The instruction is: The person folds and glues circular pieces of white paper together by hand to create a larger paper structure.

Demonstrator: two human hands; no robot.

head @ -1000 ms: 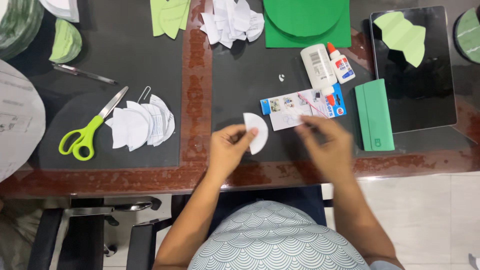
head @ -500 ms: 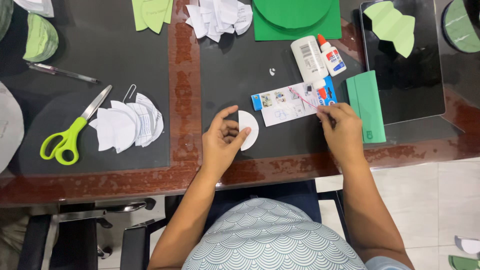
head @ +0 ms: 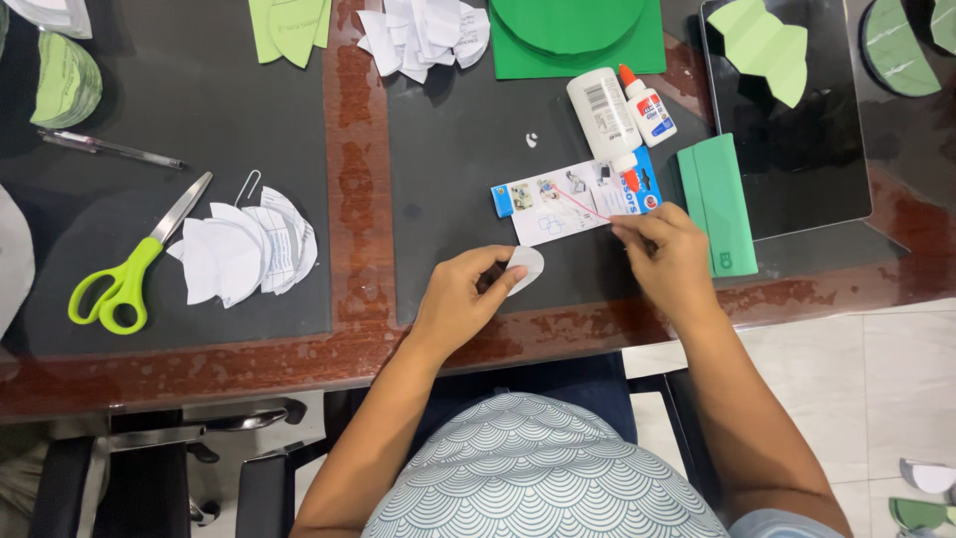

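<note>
Head view — dark desk [head: 199, 110], reddish wood trim — pale tiled floor [head: 856, 399].

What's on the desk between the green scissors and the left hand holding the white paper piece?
Head view: a fanned stack of white paper half-circles lies between the scissors and left hand, then bare mat.

Both forearms are bare; the top [head: 543, 473] is pale with a teal scallop pattern, over what looks like dark navy trousers [head: 558, 384].
</note>
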